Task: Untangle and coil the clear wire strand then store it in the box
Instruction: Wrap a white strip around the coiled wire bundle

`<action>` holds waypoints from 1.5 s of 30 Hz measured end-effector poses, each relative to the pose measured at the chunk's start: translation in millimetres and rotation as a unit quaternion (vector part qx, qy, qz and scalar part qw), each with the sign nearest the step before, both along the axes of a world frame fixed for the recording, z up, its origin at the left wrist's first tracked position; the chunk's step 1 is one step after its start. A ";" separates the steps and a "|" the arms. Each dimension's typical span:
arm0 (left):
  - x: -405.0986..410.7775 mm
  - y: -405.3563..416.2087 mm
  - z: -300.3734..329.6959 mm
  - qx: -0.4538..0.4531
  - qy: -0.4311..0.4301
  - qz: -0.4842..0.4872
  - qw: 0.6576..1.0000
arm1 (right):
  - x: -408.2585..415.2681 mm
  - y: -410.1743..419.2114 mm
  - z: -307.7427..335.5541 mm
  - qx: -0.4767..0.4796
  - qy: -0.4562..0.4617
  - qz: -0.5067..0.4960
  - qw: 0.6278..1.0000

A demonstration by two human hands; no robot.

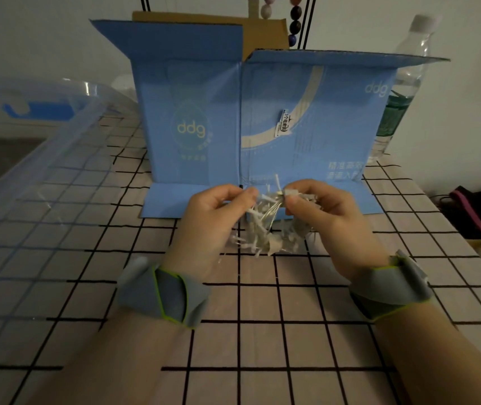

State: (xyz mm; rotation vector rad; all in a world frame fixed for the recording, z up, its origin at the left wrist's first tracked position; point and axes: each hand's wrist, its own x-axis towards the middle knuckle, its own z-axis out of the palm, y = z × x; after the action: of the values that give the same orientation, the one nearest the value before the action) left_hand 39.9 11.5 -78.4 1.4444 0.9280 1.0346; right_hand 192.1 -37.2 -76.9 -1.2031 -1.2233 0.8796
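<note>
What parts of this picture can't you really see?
- Head view: the inside of the blue cardboard box is hidden by its own front wall.
- The tangled clear wire strand is blurred; where it starts and ends cannot be told, and the left hand and right hand cover parts of it.
- The clear plastic bin is cut off by the left edge.
- The water bottle stands partly behind the box.

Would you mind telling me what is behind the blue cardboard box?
Behind the blue cardboard box a brown cardboard piece sticks up, with hanging beads above it. A clear plastic bottle stands behind its right edge. Whatever sits lower behind the box is covered.
</note>
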 end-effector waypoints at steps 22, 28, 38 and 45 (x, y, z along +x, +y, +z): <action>-2.4 -5.8 14.2 0.087 -0.030 -0.088 0.992 | 5.5 -0.7 -1.3 0.139 0.037 0.091 0.985; -0.3 -6.2 11.8 -0.027 -0.089 -0.125 0.988 | 4.8 1.5 -2.3 0.133 0.046 0.047 0.989; 4.0 -6.9 6.8 -0.166 -0.093 -0.173 0.966 | 1.9 3.2 -9.2 0.119 -0.172 -0.086 0.974; 0.0 2.4 7.8 -0.305 -0.233 -0.172 0.907 | -11.5 0.5 -2.4 -0.017 0.150 0.005 0.988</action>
State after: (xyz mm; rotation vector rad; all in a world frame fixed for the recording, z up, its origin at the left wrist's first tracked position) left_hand 40.0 13.8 -70.6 0.7453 0.5435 0.6867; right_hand 180.6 -36.7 -79.3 -1.0468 -0.9739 1.0506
